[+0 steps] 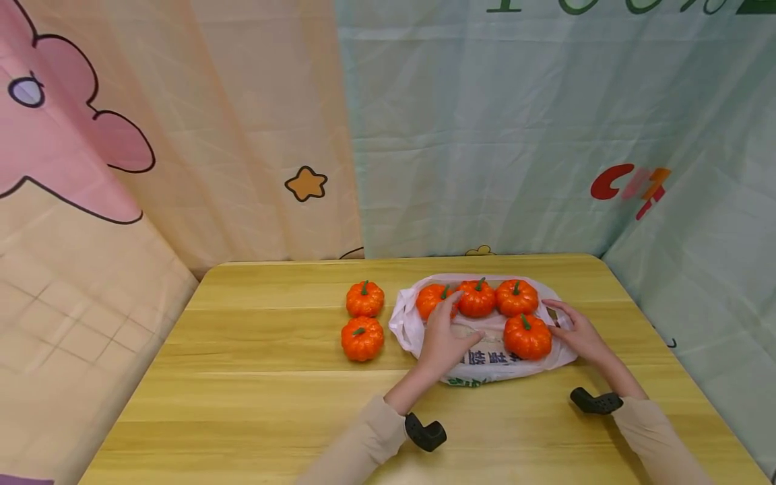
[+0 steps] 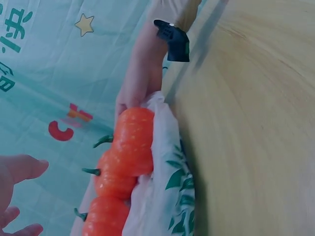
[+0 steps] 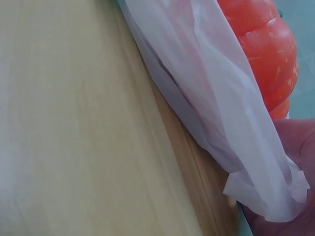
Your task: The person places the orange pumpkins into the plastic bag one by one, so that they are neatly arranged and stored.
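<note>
My left hand (image 1: 447, 337) reaches over a white plastic bag (image 1: 479, 329), thumb and fingers spread apart. Its fingertips overlap the leftmost orange pumpkin (image 1: 428, 300) in the head view; contact cannot be told. At the bag's right edge is my right hand (image 1: 580, 333), fingers and thumb apart, beside the front pumpkin (image 1: 528, 338). A flap of the bag (image 3: 266, 191) lies against that hand in the right wrist view. Two more pumpkins, a middle one (image 1: 477, 298) and a right one (image 1: 516, 297), sit along the bag's back. Green leaf print (image 2: 182, 196) marks its front.
Left of the bag, two pumpkins stand on the wooden table (image 1: 242, 404), a rear one (image 1: 365, 298) and a nearer one (image 1: 362, 339). Printed cloth (image 1: 485, 148) hangs behind and beside the table.
</note>
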Demonstrator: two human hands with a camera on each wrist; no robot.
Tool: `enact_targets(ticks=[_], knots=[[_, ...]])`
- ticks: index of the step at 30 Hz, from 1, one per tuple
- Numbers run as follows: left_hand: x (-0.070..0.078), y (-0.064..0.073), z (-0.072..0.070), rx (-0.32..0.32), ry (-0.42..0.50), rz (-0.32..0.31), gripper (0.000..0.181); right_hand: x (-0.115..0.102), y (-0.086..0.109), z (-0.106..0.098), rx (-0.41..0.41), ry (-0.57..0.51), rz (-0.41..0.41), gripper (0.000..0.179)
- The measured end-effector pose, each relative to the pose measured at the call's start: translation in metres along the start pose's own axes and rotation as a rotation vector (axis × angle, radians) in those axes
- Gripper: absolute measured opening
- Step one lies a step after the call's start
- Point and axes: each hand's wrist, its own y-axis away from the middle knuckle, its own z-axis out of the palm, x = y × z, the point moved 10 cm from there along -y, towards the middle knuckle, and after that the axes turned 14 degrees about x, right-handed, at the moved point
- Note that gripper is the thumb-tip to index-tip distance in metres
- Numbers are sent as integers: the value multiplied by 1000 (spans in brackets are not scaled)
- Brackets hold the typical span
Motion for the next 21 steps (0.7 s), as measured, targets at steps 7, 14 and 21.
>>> enact_targets(ticks=[7,14,21], knots=[[1,-3,-34,59,25,31,72,-1,-2,0,6,5,-7,49],[-6,2,-69,158,25,96,66,-1,-1,-2,14,14,-19,49],[-15,10,-107,222,76,116,61,-2,1,-1,13,13,-21,50]])
